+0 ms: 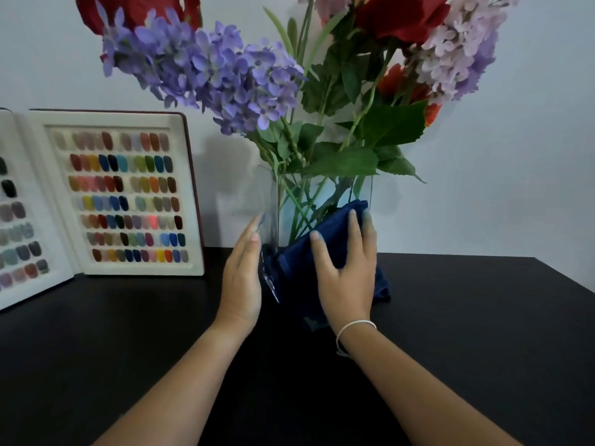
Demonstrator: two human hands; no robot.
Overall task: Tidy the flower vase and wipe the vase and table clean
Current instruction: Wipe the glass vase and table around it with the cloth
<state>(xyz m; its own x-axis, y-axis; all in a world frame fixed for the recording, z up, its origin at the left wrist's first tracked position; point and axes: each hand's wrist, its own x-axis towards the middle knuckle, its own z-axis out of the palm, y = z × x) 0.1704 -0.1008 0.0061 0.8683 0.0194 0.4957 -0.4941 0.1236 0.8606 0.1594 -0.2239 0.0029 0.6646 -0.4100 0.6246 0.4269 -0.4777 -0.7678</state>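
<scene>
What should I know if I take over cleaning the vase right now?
Left hand: open, flat against the vase's left side, steadying it.
Right hand: open, pressing the blue cloth on the front of the vase.
The vase stands on the black table with the flowers in it, a colour chart to its left.
Done: wiping the vase is under way.
Left: finish the vase, wipe the table, tidy the flowers if needed.
</scene>
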